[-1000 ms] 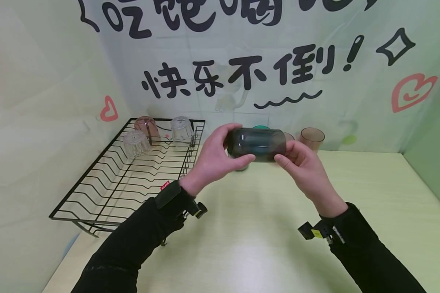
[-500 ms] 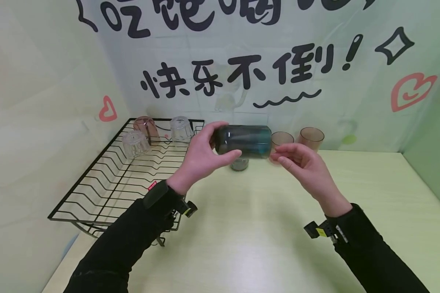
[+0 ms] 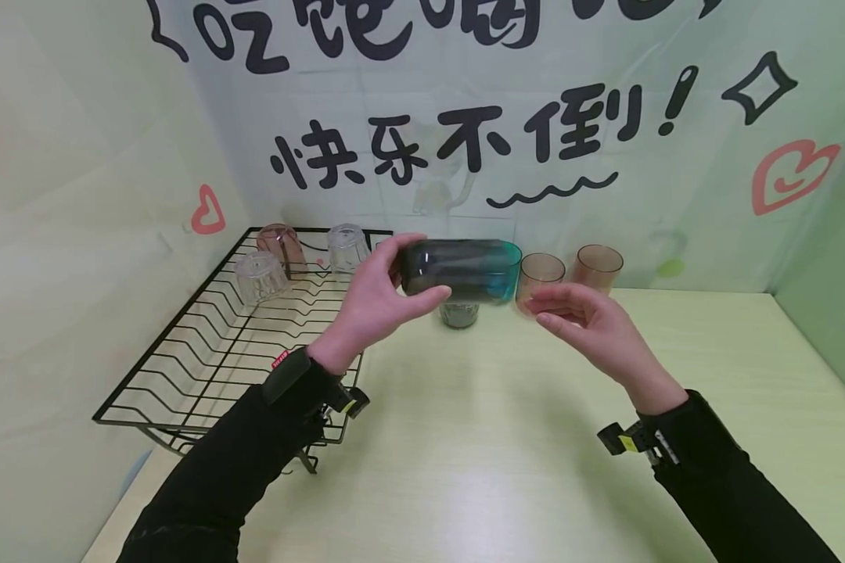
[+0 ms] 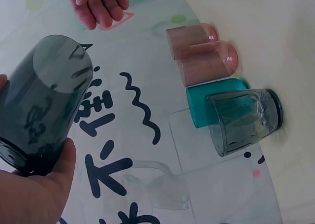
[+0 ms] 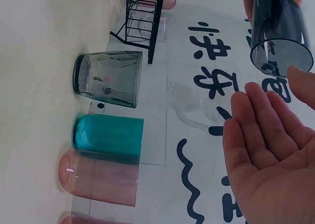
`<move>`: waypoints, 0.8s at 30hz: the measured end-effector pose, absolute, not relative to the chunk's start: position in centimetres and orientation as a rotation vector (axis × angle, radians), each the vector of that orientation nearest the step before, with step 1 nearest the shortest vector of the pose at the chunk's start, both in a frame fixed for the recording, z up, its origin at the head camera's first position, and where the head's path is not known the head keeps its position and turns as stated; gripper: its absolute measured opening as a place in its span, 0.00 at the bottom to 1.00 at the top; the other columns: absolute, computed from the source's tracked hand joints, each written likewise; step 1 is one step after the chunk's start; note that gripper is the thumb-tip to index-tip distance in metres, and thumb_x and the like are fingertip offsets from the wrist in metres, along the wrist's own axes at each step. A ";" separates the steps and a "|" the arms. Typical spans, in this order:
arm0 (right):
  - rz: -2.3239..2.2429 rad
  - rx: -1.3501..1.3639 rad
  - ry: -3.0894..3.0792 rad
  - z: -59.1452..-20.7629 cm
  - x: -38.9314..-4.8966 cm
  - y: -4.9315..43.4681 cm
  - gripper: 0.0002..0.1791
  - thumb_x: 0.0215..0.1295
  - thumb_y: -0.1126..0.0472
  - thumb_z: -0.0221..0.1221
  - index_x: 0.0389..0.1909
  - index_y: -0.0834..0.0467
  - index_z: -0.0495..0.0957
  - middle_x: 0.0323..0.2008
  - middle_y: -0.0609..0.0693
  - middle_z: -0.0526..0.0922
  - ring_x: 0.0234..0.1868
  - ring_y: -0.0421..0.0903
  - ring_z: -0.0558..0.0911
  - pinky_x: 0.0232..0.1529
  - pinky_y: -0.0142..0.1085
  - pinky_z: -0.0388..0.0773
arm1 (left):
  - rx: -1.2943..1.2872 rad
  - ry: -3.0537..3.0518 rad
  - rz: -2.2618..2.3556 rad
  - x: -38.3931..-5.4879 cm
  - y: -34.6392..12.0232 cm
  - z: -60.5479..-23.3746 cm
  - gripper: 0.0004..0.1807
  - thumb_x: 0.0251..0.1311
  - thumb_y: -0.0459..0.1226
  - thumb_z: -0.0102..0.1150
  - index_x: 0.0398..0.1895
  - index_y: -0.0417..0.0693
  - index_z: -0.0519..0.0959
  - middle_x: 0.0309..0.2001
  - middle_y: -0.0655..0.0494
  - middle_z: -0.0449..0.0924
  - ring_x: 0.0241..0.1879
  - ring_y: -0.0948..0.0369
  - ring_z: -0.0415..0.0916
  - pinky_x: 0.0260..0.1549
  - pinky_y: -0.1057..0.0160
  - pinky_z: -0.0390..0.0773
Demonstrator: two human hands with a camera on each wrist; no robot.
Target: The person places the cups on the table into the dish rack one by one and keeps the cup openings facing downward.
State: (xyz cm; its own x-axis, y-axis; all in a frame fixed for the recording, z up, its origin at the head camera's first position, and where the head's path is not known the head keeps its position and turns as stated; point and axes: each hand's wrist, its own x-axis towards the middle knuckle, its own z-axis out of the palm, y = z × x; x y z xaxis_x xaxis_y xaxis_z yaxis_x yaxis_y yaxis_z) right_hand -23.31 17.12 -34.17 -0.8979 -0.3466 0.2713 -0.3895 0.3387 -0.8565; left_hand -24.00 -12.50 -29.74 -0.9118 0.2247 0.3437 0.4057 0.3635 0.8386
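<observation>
My left hand (image 3: 383, 301) grips a dark smoky glass (image 3: 444, 270) near its base, thumb on the near side. The glass lies sideways in the air, its mouth toward the right. My right hand (image 3: 591, 324) hovers right of the glass, apart from it. In the right wrist view its fingers (image 5: 261, 130) extend with nothing in them. Beyond the held glass, a teal glass (image 5: 108, 135) stands on the table beside a greyish clear glass (image 5: 110, 79); in the head view the held glass partly covers both.
Two pinkish glasses (image 3: 541, 270) stand at the back, partly behind my right hand. On the left is a black wire rack (image 3: 218, 352) with a pink glass (image 3: 282, 244) and two clear glasses (image 3: 260, 275) upside down. A printed wall sheet (image 3: 394, 94) hangs behind the table (image 3: 479, 438).
My right hand has let go of the dark glass and drawn away slightly to the right. My left hand has carried the glass leftward, toward the rack.
</observation>
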 end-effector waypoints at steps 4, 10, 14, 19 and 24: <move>1.564 0.688 -2.568 -34.3 -23.3 17.4 0.19 0.69 0.62 0.61 0.58 0.63 0.77 0.53 0.56 0.83 0.50 0.38 0.81 0.51 0.26 0.75 | -0.559 -2.470 -1.550 -24.0 -12.9 -29.8 0.39 0.52 0.39 0.74 0.67 0.43 0.68 0.56 0.49 0.71 0.48 0.53 0.74 0.47 0.56 0.78; 1.475 0.675 -2.580 -34.9 -23.5 18.2 0.18 0.68 0.62 0.62 0.57 0.61 0.78 0.52 0.54 0.83 0.48 0.35 0.80 0.49 0.23 0.74 | -0.522 -2.494 -1.535 -24.0 -13.7 -29.9 0.40 0.51 0.39 0.74 0.68 0.43 0.67 0.57 0.48 0.71 0.50 0.52 0.74 0.49 0.55 0.77; 1.416 0.659 -2.606 -35.4 -23.7 18.8 0.17 0.68 0.62 0.63 0.56 0.62 0.78 0.52 0.55 0.83 0.47 0.35 0.81 0.48 0.22 0.74 | -0.468 -2.514 -1.522 -24.1 -14.4 -29.8 0.41 0.52 0.40 0.74 0.68 0.43 0.66 0.58 0.48 0.71 0.52 0.52 0.74 0.51 0.54 0.78; 1.359 0.623 -2.657 -35.7 -23.8 19.5 0.18 0.68 0.61 0.63 0.56 0.62 0.77 0.51 0.55 0.83 0.47 0.39 0.82 0.47 0.21 0.75 | -0.433 -2.515 -1.532 -24.3 -15.2 -29.6 0.39 0.53 0.39 0.73 0.67 0.42 0.67 0.58 0.47 0.70 0.53 0.51 0.74 0.52 0.52 0.78; 1.352 0.605 -2.678 -35.8 -23.9 19.9 0.19 0.68 0.61 0.63 0.57 0.63 0.77 0.51 0.56 0.83 0.48 0.45 0.83 0.46 0.21 0.75 | -0.396 -2.520 -1.517 -24.4 -15.9 -29.4 0.38 0.54 0.38 0.72 0.67 0.41 0.67 0.59 0.46 0.69 0.55 0.51 0.74 0.54 0.52 0.77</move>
